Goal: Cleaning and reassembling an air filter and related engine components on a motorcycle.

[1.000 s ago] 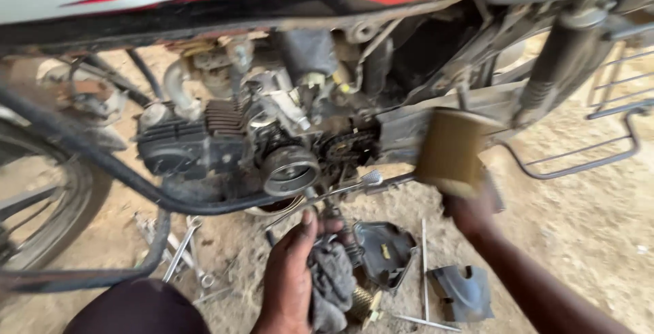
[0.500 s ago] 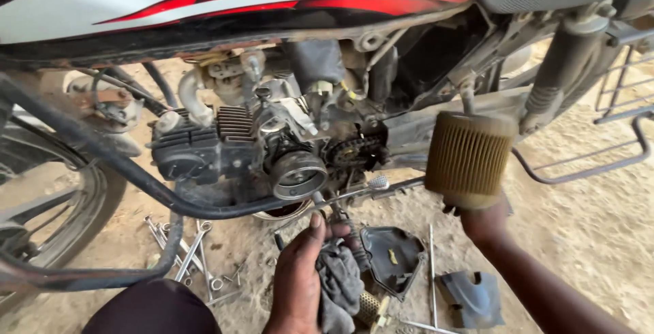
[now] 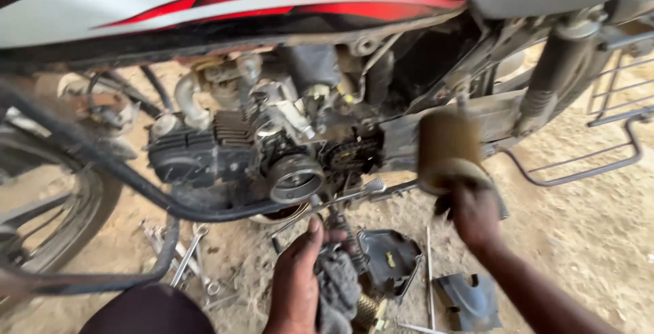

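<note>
My right hand [image 3: 473, 215] grips the bottom of a brown pleated cylindrical air filter [image 3: 448, 149], held up beside the motorcycle's open engine [image 3: 272, 150]; the filter is blurred. Lower down, my left hand [image 3: 296, 279] holds a dark grey rag [image 3: 337, 290] just under the engine's round metal housing [image 3: 295, 177] and the chain sprocket [image 3: 351, 155]. The red and white fuel tank [image 3: 225, 4] runs across the top.
On the sandy ground lie several spanners [image 3: 187, 259], a black plastic cover [image 3: 388, 259], a second dark cover [image 3: 466, 300], thin metal rods [image 3: 429, 266] and a small brass mesh part [image 3: 364, 310]. The front wheel [image 3: 48, 211] is at left, a rear shock [image 3: 555, 68] and rack at right.
My right hand has moved the air filter left and slightly down, closer to the engine, and it now blurs. The left hand with the rag has stayed in place.
</note>
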